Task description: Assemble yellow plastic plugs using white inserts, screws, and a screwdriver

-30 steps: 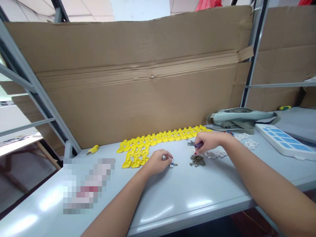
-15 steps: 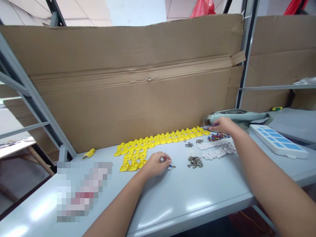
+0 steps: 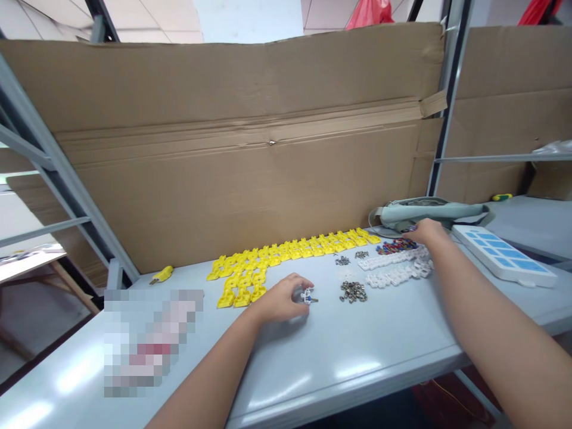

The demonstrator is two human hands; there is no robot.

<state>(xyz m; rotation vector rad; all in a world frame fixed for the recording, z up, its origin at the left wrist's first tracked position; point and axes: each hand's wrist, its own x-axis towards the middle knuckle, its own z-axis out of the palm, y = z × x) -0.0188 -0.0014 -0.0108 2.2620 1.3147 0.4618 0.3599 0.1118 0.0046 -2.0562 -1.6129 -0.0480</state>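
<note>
My left hand (image 3: 286, 299) rests near the middle of the table, thumb and fingers parted. In the gap by its fingertips sits a small white part with a blue piece and metal pins (image 3: 307, 297). My right hand (image 3: 428, 232) is at the back right, beyond a pile of small red and blue pieces (image 3: 395, 246). Its fingers are closed around a small dark purplish thing, too small to name. Between the hands lies a heap of small metal pieces (image 3: 353, 292). Rows of white plastic parts (image 3: 397, 275) run below my right wrist.
Rows of yellow plastic parts (image 3: 286, 250) line the cardboard wall (image 3: 250, 196). Two little piles of metal bits (image 3: 342, 261) lie behind the heap. A grey-green bag (image 3: 420, 211) and a white case with blue panels (image 3: 503, 256) are at right. A yellow-handled tool (image 3: 163, 274) lies left.
My left hand's thumb and fingers have spread apart, exposing more of the white part. My right hand has moved right, away from the end of the yellow row, with the purplish thing.
</note>
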